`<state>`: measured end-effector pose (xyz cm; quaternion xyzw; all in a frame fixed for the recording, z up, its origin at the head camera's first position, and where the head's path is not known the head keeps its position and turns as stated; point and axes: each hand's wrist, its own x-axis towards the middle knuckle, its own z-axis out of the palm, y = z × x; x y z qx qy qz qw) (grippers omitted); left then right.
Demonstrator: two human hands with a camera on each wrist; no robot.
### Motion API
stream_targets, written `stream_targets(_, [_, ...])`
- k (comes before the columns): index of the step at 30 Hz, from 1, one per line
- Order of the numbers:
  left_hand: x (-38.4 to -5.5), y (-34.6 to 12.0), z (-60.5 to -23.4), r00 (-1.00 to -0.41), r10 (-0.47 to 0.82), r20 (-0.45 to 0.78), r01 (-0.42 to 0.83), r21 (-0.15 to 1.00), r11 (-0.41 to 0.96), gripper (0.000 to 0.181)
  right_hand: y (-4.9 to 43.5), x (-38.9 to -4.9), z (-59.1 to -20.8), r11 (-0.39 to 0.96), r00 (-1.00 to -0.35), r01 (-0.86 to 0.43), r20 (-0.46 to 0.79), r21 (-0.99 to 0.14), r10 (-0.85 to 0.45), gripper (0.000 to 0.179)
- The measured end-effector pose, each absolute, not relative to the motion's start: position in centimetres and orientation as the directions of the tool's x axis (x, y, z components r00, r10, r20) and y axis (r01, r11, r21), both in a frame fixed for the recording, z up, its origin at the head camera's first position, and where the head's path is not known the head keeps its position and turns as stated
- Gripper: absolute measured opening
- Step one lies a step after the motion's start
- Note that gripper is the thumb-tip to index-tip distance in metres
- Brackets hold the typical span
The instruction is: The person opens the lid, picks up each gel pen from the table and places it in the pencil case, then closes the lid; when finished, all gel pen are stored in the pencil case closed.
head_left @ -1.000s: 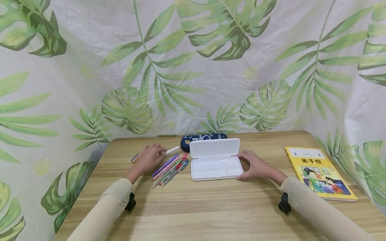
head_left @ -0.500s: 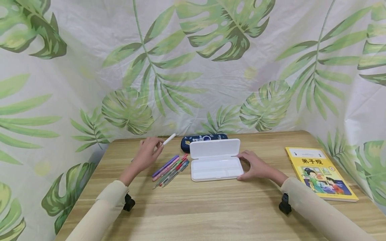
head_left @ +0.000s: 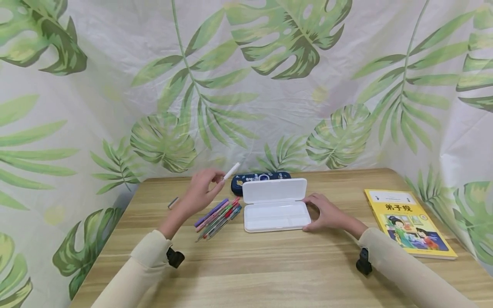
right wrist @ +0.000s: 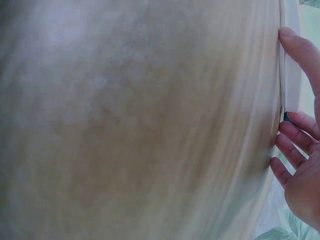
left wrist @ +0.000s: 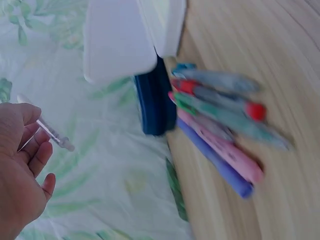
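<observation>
My left hand (head_left: pixel 202 188) pinches a white pen (head_left: pixel 232 170) between thumb and fingers, raised off the table with its far end tilted up. In the left wrist view the pen (left wrist: pixel 61 140) sticks out past the fingertips. A white pencil box (head_left: pixel 265 216) lies with its lid (head_left: pixel 274 191) up and no pens inside. My right hand (head_left: pixel 327 213) holds the box's right end, thumb at the front corner and fingers at the back one. Left of the box lies a heap of colored pens (head_left: pixel 217 218), purple, pink, green and red among them.
Behind the lid stands a navy pencil case (head_left: pixel 262 176) with space pictures. A small blue stick-like thing (head_left: pixel 173 202) lies left of the left forearm. On the right is a yellow book (head_left: pixel 408 222). A leaf-print curtain (head_left: pixel 246 107) hangs behind the wooden table (head_left: pixel 269 265).
The left hand has lifted the white pen and moved up, then right toward the navy case, the pen tilting more upright. The right hand and pencil box have stayed put.
</observation>
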<state>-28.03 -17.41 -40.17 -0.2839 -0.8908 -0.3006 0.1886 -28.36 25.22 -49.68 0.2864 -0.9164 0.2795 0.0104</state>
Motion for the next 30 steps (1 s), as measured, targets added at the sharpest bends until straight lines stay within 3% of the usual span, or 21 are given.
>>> stream_targets(17, [-28.3, -10.5, -39.9, -0.625, 0.563, 0.541, 0.78, 0.425, 0.459, 0.02, 25.3, -28.6, -50.1, 0.681, -0.836, -0.529, 0.175, -0.506, -0.52, 0.087])
stream_targets(24, [-28.3, -8.3, -40.8, -0.545, 0.603, 0.582, 0.829, 0.266, 0.492, 0.019, 25.3, -28.4, -50.0, 0.683, -0.843, -0.517, 0.166, -0.516, -0.512, 0.086])
stream_targets(30, [-28.3, -6.7, -41.3, -0.557, 0.645, 0.523, 0.815, 0.196, 0.546, 0.017, 25.3, -28.4, -49.8, 0.686, -0.846, -0.511, 0.161, -0.518, -0.509, 0.086])
